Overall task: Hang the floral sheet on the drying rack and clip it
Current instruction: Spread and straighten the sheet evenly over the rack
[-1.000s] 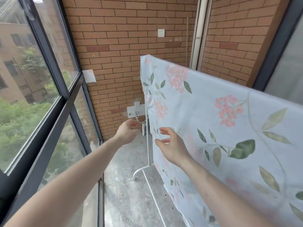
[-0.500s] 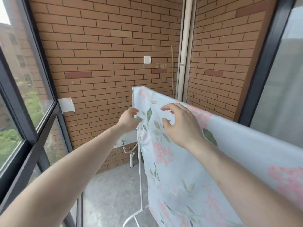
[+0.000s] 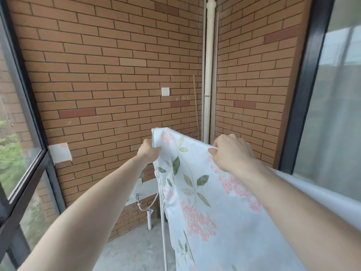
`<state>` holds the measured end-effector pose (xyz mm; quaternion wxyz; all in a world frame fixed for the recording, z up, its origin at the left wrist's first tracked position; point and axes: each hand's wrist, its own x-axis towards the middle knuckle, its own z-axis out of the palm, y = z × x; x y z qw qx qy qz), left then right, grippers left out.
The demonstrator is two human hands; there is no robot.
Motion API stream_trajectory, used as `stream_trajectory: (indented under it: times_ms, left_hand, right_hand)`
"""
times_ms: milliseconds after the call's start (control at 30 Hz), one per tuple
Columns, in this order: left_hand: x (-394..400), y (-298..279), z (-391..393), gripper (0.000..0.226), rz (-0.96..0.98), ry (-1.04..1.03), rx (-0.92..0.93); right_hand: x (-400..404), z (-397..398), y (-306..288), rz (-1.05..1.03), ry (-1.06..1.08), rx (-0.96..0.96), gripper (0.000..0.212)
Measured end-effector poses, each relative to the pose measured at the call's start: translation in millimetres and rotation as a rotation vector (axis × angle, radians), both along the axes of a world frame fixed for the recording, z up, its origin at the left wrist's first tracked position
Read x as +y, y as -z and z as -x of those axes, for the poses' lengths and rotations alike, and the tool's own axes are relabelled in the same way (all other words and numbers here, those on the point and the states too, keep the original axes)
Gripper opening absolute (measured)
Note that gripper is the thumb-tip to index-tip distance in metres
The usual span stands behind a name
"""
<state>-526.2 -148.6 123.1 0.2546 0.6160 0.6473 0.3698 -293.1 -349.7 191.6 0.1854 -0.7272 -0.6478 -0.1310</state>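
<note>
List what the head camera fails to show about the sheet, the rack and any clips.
- Rack top bar: draped over by the floral sheet; only one white rack pole shows.
- Clips: none visible.
- Sheet's lower edge and right end: cut off by the frame.
- Fingertips of the left hand and right hand: curled into the cloth.

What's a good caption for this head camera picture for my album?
Both hands, left and right, grip the top edge of the floral sheet draped over the rack beside a brick wall.
</note>
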Motion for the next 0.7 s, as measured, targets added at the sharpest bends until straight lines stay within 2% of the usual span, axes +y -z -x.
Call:
stream_trajectory:
  times_ms: [200, 300, 333, 433, 500, 700]
  left_hand:
    - [50.5, -5.4, -2.3, 0.062, -0.006, 0.052, -0.016]
    - [70.3, -6.5, 1.5, 0.069, 0.005, 0.038, -0.026]
    - [76.3, -6.2, 2.8, 0.066, 0.010, 0.022, -0.022]
    - [90.7, -6.9, 6.6, 0.025, -0.010, 0.017, 0.022]
    - [98.6, -12.7, 8.6, 0.019, -0.065, 0.004, 0.010]
    - [104.5, -58.4, 28.2, 0.016, -0.312, -0.116, -0.385]
  right_hand:
    - [15.9, 1.9, 0.7, -0.160, 0.038, -0.001, 0.034]
    - [21.8, 1.4, -0.7, -0.192, 0.054, -0.036, 0.038]
    - [22.9, 0.9, -1.2, -0.208, 0.056, -0.048, 0.038]
    - [29.0, 1.1, -7.2, -0.263, 0.052, -0.067, 0.037]
    - [35.0, 1.1, -18.1, -0.301, 0.047, -0.057, 0.036]
    - [44.9, 8.5, -58.7, -0.486, 0.008, -0.026, 0.030]
